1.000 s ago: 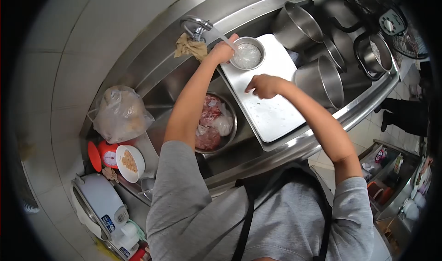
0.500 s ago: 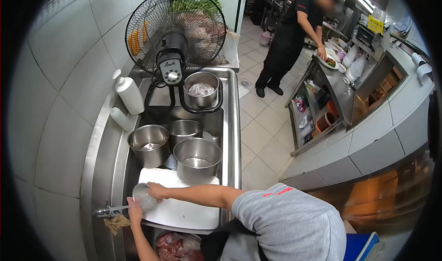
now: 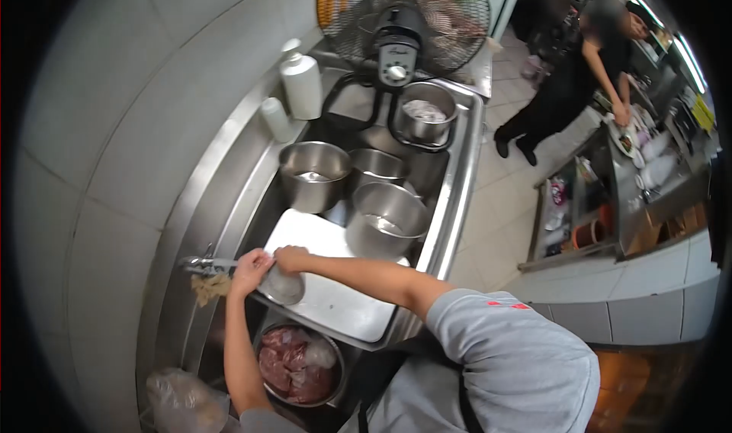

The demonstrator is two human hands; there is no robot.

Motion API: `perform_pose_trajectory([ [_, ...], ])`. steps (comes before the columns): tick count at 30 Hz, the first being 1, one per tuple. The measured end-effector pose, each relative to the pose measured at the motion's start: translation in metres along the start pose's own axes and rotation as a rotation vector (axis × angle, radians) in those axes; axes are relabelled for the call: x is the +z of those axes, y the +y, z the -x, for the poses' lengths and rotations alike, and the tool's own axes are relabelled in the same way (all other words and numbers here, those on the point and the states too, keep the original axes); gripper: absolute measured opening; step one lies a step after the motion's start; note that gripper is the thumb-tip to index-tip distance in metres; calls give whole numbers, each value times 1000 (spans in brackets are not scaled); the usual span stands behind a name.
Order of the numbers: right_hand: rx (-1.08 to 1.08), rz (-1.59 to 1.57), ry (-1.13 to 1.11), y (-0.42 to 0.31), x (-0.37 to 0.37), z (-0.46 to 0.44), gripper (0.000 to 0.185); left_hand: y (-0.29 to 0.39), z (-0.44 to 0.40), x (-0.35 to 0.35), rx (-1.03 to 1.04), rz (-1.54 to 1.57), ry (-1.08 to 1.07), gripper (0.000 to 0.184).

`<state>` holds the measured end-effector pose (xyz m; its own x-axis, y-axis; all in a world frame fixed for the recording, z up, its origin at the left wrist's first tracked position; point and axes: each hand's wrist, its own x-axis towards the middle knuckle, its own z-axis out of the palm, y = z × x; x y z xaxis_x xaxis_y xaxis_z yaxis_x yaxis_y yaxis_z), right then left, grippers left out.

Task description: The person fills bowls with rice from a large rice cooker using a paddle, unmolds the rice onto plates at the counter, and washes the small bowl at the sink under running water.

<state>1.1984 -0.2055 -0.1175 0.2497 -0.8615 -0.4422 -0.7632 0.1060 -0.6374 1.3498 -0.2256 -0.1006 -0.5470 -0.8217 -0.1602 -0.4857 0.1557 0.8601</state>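
Observation:
Beside the tap, my left hand (image 3: 250, 273) is closed, pinching the upper part of a rounded, see-through plastic bag (image 3: 282, 286) with whitish contents I cannot make out. My right hand (image 3: 292, 259) is closed at the top of the same bag, almost touching the left. The bag hangs over the left edge of a white board (image 3: 335, 299) laid across the sink. Just below the board, a metal bowl (image 3: 341, 372) holds raw red meat (image 3: 288, 360) and a similar clear bag (image 3: 320, 353). To the left is the tap (image 3: 204, 263), a tan cloth (image 3: 210, 288) under it.
Several steel pots, including a large one (image 3: 387, 223), stand in the sink beyond the board. A black fan (image 3: 398, 48) rises behind them. White bottles (image 3: 301, 82) line the wall ledge. A plastic bag (image 3: 185, 402) lies lower left. Another person (image 3: 576, 74) works at a counter.
The camera view has shifted, bringing more of the meat bowl into sight. My hands have drawn together at the top of the bag, which now hangs below them.

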Motion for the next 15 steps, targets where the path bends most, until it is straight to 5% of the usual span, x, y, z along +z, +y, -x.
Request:
perform_pose_trajectory([
  [4,-95,49,151,-13,-3,-6,24,-5,-3,-4,-32,-55,148,19],
  [8,-200,64,284,-26,0,-19,23,-29,-2,3,-174,379,459,35],
  [10,-162,43,314,-26,4,-22,22,-41,2,3,-226,231,519,45],
  [13,-177,124,323,-22,10,-26,22,-89,8,-1,-373,282,316,36],
  [15,-137,203,70,-34,-20,-5,22,-94,33,-1,-451,414,203,28],
])
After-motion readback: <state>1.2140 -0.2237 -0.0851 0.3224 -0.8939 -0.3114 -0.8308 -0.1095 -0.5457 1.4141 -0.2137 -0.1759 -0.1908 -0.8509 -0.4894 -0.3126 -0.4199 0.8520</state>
